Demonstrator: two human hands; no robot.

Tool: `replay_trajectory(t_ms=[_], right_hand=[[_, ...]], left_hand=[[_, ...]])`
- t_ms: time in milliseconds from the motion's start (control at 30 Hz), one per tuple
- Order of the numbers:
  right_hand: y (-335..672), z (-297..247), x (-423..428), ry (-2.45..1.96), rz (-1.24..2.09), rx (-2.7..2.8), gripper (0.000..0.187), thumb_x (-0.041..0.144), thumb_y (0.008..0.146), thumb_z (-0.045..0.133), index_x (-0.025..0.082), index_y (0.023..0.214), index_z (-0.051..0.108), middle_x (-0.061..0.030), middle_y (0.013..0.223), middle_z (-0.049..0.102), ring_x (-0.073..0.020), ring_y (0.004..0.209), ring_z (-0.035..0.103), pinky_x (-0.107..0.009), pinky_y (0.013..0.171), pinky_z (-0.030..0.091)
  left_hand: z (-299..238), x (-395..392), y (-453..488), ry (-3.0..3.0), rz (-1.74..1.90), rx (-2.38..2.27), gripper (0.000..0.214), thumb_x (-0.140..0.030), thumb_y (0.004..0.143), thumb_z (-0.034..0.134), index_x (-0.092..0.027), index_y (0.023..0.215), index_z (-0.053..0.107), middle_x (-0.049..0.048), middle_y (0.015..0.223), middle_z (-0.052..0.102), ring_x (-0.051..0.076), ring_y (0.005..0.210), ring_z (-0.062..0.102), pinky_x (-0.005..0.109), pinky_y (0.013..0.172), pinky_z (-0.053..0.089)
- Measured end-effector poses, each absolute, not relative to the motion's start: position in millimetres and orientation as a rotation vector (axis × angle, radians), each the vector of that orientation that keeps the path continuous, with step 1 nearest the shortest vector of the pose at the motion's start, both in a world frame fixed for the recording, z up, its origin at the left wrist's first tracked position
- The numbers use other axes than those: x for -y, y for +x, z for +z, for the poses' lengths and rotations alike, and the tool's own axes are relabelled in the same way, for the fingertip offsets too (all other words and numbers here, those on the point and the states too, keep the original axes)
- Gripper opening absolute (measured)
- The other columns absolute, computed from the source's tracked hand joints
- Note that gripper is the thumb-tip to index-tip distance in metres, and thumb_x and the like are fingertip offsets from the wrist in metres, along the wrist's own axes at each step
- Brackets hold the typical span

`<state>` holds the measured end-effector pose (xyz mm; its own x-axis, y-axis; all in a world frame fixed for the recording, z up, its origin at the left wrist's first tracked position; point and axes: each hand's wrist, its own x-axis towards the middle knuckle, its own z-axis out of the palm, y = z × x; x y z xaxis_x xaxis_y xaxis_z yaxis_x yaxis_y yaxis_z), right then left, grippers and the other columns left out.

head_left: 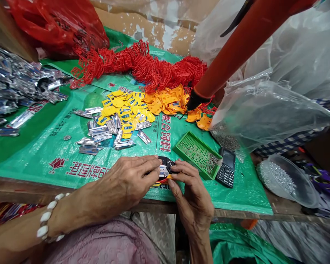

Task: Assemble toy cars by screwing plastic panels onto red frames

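Observation:
My left hand [129, 181] and my right hand [191, 190] meet at the near edge of the table. Both pinch a small assembly [165, 170] of a silver metal piece, a black part and a yellow plastic piece underneath. My left fingers press on its left side, and my right fingertips hold its right end. A white bead bracelet [48, 220] circles my left wrist. Just beyond my hands lie loose silver metal pieces [104, 137] and yellow plastic pieces [129, 110] on the green woven sheet [57, 143].
A green tray of small screws [198, 154] and a black keypad phone [227, 167] lie right of my hands. Red plastic frames [143, 68] pile at the back. An orange tool [236, 51] hangs down. More metal pieces [13, 88] heap left. A bowl [287, 181] sits right.

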<state>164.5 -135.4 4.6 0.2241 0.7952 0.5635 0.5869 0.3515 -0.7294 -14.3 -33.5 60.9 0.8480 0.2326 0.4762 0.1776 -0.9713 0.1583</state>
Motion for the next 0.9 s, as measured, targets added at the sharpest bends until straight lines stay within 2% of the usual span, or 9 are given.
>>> replay_trajectory(t_ms=[167, 367, 533, 733, 900], right_hand=[[165.4, 4.5, 136.9, -1.345, 0.325, 1.444, 0.021, 0.008, 0.089, 0.062, 0.025, 0.101, 0.063, -0.0054, 0.110, 0.069, -0.0210, 0.119, 0.062, -0.050, 0.108, 0.050], [166.8, 5.5, 137.2, -1.321, 0.355, 1.434, 0.020, 0.008, 0.088, 0.063, 0.025, 0.099, 0.063, -0.0052, 0.107, 0.069, -0.0214, 0.117, 0.063, -0.050, 0.107, 0.050], [166.4, 4.2, 137.2, -1.320, 0.393, 1.378, 0.024, 0.005, 0.087, 0.065, 0.025, 0.100, 0.065, -0.0046, 0.108, 0.070, -0.0200, 0.115, 0.063, -0.047, 0.107, 0.051], [168.6, 4.7, 133.3, -1.255, 0.329, 1.422, 0.034, 0.000, 0.083, 0.067, 0.026, 0.103, 0.069, -0.0039, 0.109, 0.071, -0.0202, 0.114, 0.065, -0.047, 0.106, 0.053], [169.6, 4.4, 132.4, -1.298, 0.337, 1.403, 0.030, 0.002, 0.083, 0.068, 0.026, 0.102, 0.069, -0.0040, 0.109, 0.072, -0.0200, 0.114, 0.066, -0.045, 0.104, 0.055]], left_hand=[[64.7, 35.4, -16.4, 2.983, 0.674, -0.326, 0.035, 0.000, 0.096, 0.033, -0.008, 0.108, 0.064, 0.0158, 0.118, 0.073, 0.027, 0.111, 0.070, 0.038, 0.081, 0.064], [62.6, 33.7, -11.5, 2.937, 0.732, -0.293, 0.034, 0.001, 0.094, 0.034, -0.010, 0.097, 0.065, 0.0151, 0.105, 0.076, 0.023, 0.097, 0.074, 0.034, 0.081, 0.064], [62.2, 32.0, -11.7, 2.910, 0.819, -0.252, 0.037, 0.001, 0.097, 0.032, -0.005, 0.100, 0.068, 0.0160, 0.110, 0.076, 0.023, 0.106, 0.073, 0.034, 0.092, 0.062], [66.6, 27.4, -10.4, 2.933, 0.812, -0.240, 0.042, -0.002, 0.101, 0.029, -0.008, 0.095, 0.070, 0.0137, 0.108, 0.077, 0.019, 0.101, 0.075, 0.029, 0.087, 0.063], [64.1, 29.1, -7.9, 2.947, 0.789, -0.301, 0.040, -0.002, 0.100, 0.030, -0.006, 0.097, 0.069, 0.0155, 0.107, 0.077, 0.023, 0.099, 0.075, 0.034, 0.082, 0.064]])
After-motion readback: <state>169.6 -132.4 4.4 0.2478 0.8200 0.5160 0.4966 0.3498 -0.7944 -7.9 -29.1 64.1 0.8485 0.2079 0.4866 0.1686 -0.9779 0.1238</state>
